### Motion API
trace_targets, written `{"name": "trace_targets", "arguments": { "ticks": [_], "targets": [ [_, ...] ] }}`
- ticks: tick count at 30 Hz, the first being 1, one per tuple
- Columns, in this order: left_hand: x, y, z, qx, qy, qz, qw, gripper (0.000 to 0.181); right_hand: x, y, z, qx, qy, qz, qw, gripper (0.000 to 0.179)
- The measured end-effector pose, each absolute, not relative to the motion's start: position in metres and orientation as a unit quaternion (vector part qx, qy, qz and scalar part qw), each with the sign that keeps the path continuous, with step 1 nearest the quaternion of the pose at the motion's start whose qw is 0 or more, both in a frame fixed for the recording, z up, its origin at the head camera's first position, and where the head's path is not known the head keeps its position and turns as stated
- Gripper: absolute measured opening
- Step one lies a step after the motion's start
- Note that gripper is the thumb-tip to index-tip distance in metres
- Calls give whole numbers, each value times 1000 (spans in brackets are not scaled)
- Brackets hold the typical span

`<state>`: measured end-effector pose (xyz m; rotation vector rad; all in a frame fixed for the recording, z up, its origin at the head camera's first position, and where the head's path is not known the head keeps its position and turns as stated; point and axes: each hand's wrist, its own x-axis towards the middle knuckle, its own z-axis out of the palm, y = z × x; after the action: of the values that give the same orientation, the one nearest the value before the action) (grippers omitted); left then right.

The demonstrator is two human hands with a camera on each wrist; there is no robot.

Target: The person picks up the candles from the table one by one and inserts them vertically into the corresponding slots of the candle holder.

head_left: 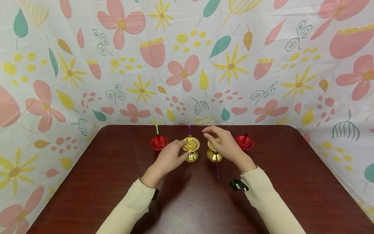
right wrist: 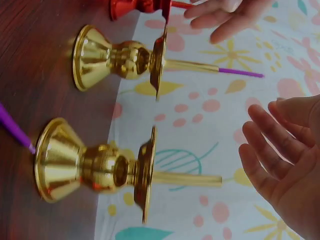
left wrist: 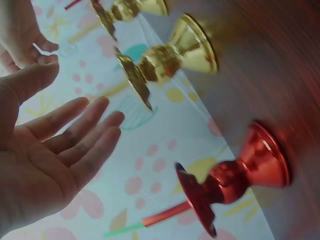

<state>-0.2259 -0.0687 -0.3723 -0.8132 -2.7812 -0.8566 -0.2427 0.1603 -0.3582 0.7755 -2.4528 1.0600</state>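
My left hand is beside the left gold candle holder, fingers spread and holding nothing. A thin purple candle stands in that holder's tube. Over the right gold candle holder hovers my right hand, its fingers loosely bent around empty air. The tube of this holder has no candle in it. On the table in front of its base lies a second purple candle. In the left wrist view the left hand shows a bare palm.
A red candle holder with a green candle stands at the left of the row. Another red holder with a bare tube stands at the right. The brown table meets a flowered cloth at its back edge.
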Motion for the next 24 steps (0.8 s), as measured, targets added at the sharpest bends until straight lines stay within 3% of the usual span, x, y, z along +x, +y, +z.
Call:
{"name": "trace_targets", "arguments": {
  "ticks": [14,24],
  "targets": [
    [-221,-26,-385,-315,-863,-383,98,42,-226,192,-370,250,-857,357,274,18],
    [-234,7,-398,-293,-874,-381,74,61,-220,213,-378,226,-870,348,266,18]
  ]
}}
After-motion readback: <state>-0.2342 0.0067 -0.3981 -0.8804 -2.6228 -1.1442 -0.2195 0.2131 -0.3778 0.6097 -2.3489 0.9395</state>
